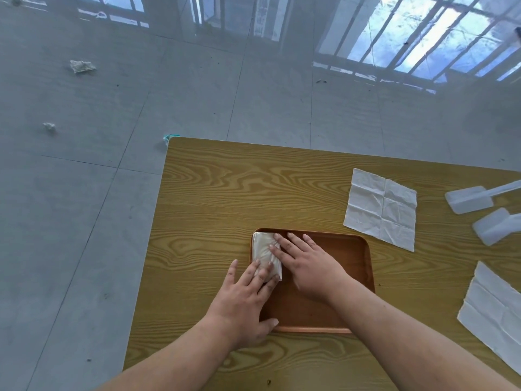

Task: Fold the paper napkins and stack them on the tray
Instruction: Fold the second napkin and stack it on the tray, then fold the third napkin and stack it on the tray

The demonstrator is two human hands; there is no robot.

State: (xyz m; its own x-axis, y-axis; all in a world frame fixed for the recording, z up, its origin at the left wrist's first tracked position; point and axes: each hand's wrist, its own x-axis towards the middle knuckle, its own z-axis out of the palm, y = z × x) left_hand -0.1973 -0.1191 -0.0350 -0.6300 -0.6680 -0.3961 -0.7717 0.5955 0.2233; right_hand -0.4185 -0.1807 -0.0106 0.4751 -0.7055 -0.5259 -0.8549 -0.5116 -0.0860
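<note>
A brown tray sits on the wooden table. A folded white napkin lies in the tray's far left corner. My left hand rests flat with its fingertips on the napkin's near end. My right hand lies flat beside it, fingertips on the napkin's right edge. Neither hand grips anything. An unfolded napkin lies flat to the right of the tray, and another unfolded napkin lies at the table's right edge.
Two white plastic scoop-like tools lie at the far right of the table. Crumpled paper bits lie on the tiled floor to the left. The table's left edge runs close to the tray.
</note>
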